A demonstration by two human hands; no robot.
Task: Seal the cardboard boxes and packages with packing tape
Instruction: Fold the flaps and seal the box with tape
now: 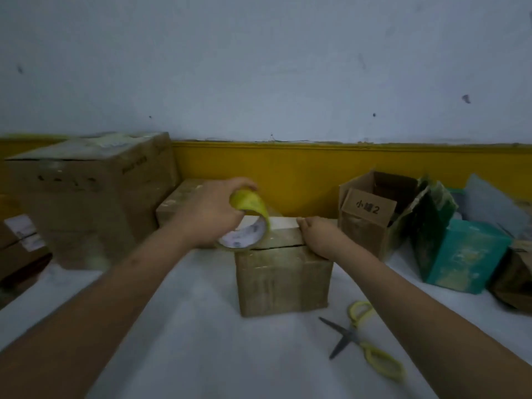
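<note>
The small cardboard box (pixel 283 280) stands in the middle of the table (pixel 201 326), its flaps down; the left hand (pixel 213 214) grips a roll of packing tape (pixel 247 223) with fingers curled over the rim, holding it above the box's top left corner; the right hand (pixel 319 237) rests on the box's top right edge, holding nothing. A pale strip lies along the far edge of the box top; whether it is tape cannot be told.

Bare table lies in front of the box and to its left, between the forearms; yellow-handled scissors (pixel 362 338) lie blades apart near the box's front right corner.

Along the far edge stand a large box (pixel 92 197) at the left, a low box (pixel 184 197) partly hidden behind the left hand, an open carton (pixel 371 214) just right of the small box, and a teal box (pixel 466 254); things at the right edge are cut off and blurred; the table's near edge is out of view.
</note>
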